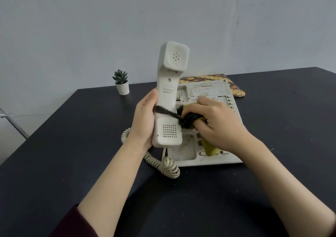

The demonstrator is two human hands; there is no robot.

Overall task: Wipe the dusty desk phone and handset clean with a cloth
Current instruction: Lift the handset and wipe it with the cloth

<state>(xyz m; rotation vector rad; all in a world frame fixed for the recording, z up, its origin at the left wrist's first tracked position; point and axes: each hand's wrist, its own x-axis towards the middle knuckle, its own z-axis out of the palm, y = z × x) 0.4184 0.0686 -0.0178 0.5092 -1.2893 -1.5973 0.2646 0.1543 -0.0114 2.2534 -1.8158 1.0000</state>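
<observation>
Gripping the handset [168,98] upright at frame centre, the left hand [145,120] holds it above the phone [209,127] on the counter [72,145]; the right hand [218,124] clutches the cloth [190,118] against it.

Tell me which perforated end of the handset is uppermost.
The end with the few holes in a small ring is on top of the handset; the dense square-grid end sits low beside the left hand.
</observation>
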